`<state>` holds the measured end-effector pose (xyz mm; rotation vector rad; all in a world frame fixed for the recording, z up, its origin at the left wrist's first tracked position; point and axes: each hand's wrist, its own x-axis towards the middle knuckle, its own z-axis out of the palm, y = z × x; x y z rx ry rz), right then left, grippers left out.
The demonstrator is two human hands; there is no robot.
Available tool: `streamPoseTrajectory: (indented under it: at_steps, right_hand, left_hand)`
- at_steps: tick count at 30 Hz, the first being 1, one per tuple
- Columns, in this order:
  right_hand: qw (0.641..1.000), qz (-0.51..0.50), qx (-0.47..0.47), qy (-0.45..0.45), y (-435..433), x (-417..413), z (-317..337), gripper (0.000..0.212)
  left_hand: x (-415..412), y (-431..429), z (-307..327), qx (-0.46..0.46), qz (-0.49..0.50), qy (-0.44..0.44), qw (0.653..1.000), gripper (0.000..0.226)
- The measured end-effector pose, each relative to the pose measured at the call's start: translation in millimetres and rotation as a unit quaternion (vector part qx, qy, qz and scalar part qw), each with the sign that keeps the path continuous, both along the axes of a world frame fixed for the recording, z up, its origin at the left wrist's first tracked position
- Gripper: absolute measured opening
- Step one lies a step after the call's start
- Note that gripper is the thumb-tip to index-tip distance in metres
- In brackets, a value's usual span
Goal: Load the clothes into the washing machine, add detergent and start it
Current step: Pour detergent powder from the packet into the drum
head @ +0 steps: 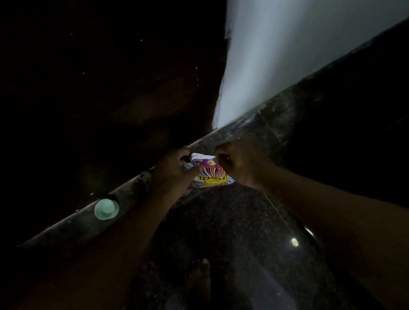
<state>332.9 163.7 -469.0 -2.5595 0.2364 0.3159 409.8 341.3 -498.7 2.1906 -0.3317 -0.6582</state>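
A small colourful detergent packet (210, 173), white with purple, red and yellow print, is held out in front of me in the dim middle of the head view. My left hand (173, 171) pinches its upper left corner. Its upper right corner is pinched by my right hand (242, 161). Both hands are closed on the packet's top edge. No washing machine and no clothes can be made out in the darkness.
A pale green round cup (106, 208) stands on a dark stone ledge (135, 191) to the left. A lit white wall (312, 34) rises at the upper right. The speckled dark floor (235, 229) lies below, with my bare foot (198, 279) on it.
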Motion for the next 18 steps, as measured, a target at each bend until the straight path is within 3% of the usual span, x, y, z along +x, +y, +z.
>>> streamPoseTrajectory:
  at_steps: [4,12,15,18]
  right_hand:
    - [0.999,-0.015,0.022,-0.040,-7.7,-51.8,76.3,0.020]
    - [0.991,-0.037,-0.013,-0.125,-24.3,-181.3,320.0,0.021]
    - [0.985,-0.063,-0.038,-0.158,-32.5,-229.6,406.8,0.028]
    - [0.971,-0.116,-0.029,-0.206,-44.3,-276.8,480.0,0.027]
  left_hand:
    - [-42.5,-10.6,77.7,-0.019,-0.068,-0.067,0.995,0.029]
    - [-161.0,-33.1,306.1,-0.124,-0.130,-0.079,0.981,0.017]
    - [-197.8,-49.1,386.1,-0.163,-0.166,-0.124,0.965,0.042]
    - [-227.8,-71.0,458.8,-0.196,-0.208,-0.211,0.935,0.045]
